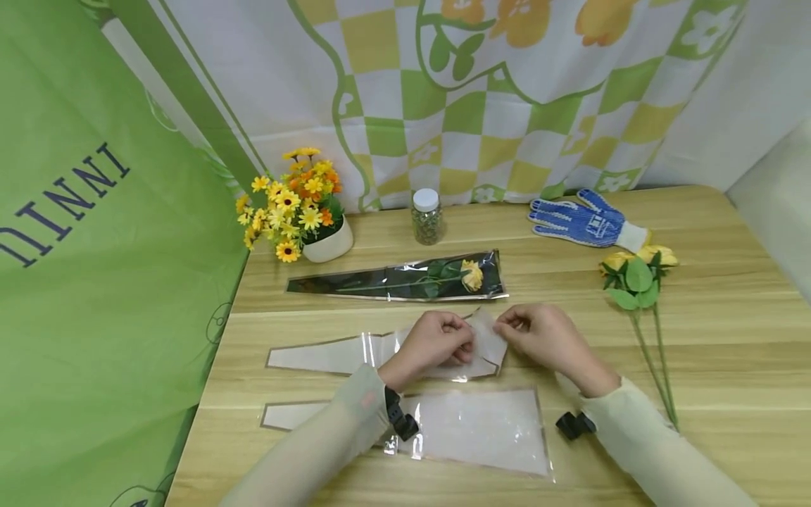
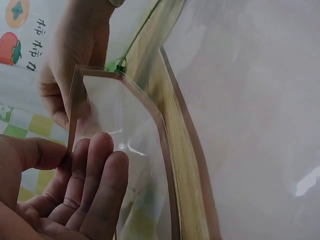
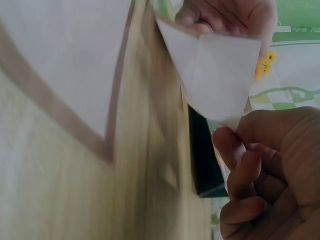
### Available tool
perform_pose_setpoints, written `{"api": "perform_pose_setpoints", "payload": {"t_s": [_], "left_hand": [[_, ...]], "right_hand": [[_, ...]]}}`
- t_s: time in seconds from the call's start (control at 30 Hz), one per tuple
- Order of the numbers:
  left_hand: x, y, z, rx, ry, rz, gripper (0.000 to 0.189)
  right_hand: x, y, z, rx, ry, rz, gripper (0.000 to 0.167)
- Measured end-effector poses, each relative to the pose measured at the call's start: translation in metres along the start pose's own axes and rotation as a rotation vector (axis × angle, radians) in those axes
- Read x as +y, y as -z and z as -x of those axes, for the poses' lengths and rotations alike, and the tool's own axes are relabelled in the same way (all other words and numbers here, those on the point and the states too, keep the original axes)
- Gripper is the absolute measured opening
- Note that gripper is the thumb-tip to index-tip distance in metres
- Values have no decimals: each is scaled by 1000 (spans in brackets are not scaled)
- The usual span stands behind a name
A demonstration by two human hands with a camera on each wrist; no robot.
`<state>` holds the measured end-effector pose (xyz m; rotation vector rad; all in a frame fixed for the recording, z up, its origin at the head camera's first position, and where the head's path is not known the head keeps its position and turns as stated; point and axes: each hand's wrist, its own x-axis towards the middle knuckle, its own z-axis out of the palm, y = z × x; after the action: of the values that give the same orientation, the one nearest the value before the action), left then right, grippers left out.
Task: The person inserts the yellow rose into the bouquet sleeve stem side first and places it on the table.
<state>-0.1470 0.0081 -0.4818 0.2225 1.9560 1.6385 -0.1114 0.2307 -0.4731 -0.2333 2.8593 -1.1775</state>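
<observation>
My left hand (image 1: 438,339) pinches the brown-bordered edge of a clear and white flower sleeve (image 1: 323,356) between thumb and forefinger. In the left wrist view, the left hand's other fingers (image 2: 107,185) lie behind the film. At the sleeve's wide end, my right hand (image 1: 548,339) pinches a corner, seen in the right wrist view as a lifted white flap (image 3: 220,75). Nearer me lies a second flower sleeve (image 1: 481,429), flat and partly under the left forearm. Beyond the hands is a dark flower sleeve (image 1: 395,280) with a yellow rose (image 1: 472,275) inside.
Yellow artificial roses (image 1: 640,278) on long green stems lie at the right. A blue work glove (image 1: 579,222) is behind them. Along the back stand a white-lidded jar (image 1: 427,218) and a white pot (image 1: 331,243) of yellow and orange flowers. A patterned curtain hangs behind.
</observation>
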Motion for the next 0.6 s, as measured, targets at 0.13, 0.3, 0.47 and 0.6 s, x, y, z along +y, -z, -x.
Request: {"api": "perform_pose_setpoints", "payload": {"t_s": [0.13, 0.3, 0.47, 0.6], "left_hand": [[0, -1, -2, 3, 1, -47, 10], [-1, -1, -4, -16, 8, -1, 9], [-3, -4, -5, -9, 42, 97, 12], [-3, -5, -5, -3, 69, 150, 13]], "right_hand": [[4, 6, 2, 22, 16, 49, 8], [6, 8, 4, 26, 8, 19, 9], [7, 5, 7, 22, -7, -64, 12], [12, 19, 17, 44, -76, -88, 25]]}}
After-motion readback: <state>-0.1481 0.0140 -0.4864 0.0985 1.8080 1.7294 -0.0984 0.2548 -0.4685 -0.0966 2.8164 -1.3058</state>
